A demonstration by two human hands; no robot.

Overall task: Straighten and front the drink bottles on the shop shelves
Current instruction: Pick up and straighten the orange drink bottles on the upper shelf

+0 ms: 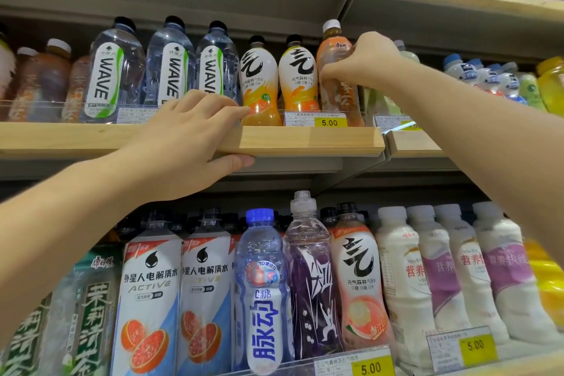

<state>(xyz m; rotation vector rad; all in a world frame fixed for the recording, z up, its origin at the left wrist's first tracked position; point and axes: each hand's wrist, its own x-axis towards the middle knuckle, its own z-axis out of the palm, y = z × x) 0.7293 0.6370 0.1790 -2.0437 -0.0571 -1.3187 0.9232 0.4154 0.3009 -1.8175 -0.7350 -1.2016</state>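
An amber tea bottle (332,52) with a white cap stood at the front rail of the middle shelf (305,142), just beside an orange-labelled bottle (297,76). The right grip (366,61) was curled around its middle, holding it. The left grip (189,128) clasped the shelf's wooden edge, fingers on top, thumb beneath. The likely risk was that turning or tugging the bottle would knock its neighbour askew, or tip it over the low rail.

wooden-edged shelf (305,140) carries upright drink bottles (259,82) and price tags (316,122).
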